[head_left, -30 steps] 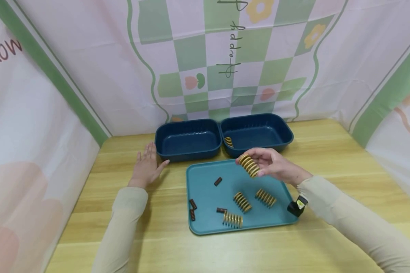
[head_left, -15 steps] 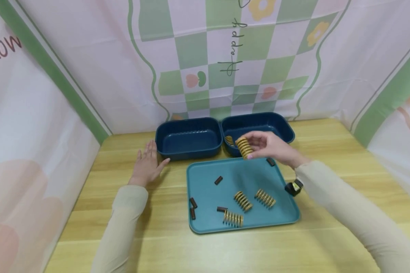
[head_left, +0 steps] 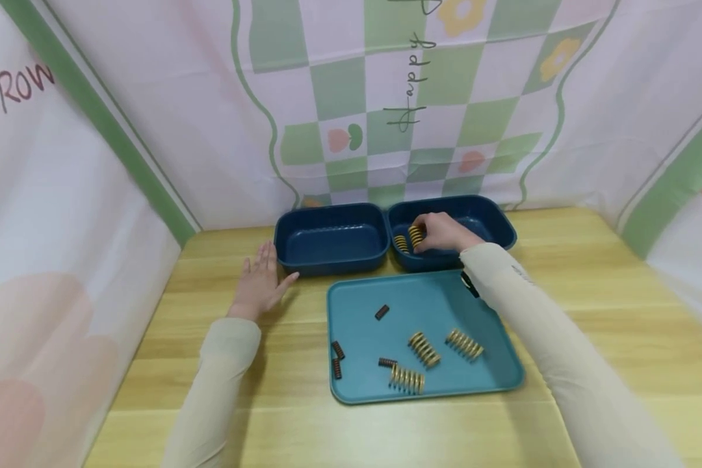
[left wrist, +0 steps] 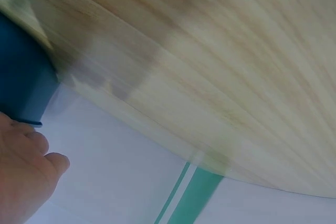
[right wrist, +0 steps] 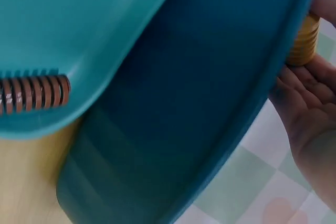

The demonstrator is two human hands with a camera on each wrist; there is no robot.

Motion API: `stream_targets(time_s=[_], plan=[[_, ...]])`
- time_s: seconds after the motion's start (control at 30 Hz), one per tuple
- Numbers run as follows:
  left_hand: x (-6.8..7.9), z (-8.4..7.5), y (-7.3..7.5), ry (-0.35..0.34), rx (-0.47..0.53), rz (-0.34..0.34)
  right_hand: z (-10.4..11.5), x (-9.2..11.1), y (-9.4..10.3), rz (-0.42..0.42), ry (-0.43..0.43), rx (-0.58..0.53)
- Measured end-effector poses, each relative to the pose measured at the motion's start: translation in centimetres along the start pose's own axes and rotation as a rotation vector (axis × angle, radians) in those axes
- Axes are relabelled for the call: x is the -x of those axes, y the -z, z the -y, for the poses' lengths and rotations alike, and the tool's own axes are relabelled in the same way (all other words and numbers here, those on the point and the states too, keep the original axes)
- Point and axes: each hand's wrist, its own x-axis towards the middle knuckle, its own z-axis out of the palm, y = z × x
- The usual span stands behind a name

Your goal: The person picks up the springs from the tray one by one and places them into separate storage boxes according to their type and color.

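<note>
In the head view my right hand reaches into the right blue bin and pinches a gold coil spring between thumb and fingers. Another gold spring lies beside it in that bin. The right wrist view shows the held spring partly behind the bin's wall. My left hand lies flat on the table, fingers straight, by the left blue bin. Three gold springs, one of them the nearest spring, and several small brown springs lie on the teal tray.
Both bins stand side by side against a patterned cloth backdrop. The tray sits in front of them on the wooden table. A brown spring rests near the tray's edge in the right wrist view, under my right forearm.
My right hand has carried the gold spring from above the tray forward and down into the right bin. The left hand has stayed in place.
</note>
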Motion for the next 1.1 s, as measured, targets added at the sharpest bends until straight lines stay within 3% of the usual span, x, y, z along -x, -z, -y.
stream_targets(time_s=[0.53, 1.1], plan=[[-0.3, -0.6, 0.4, 0.010, 0.002, 0.014, -0.9, -1.2, -2.0, 0.033, -0.027, 0.123], [-0.2, -0.1, 0.1, 0.022, -0.013, 0.028, -1.1, -1.9, -2.6, 0.063, -0.015, 0.113]])
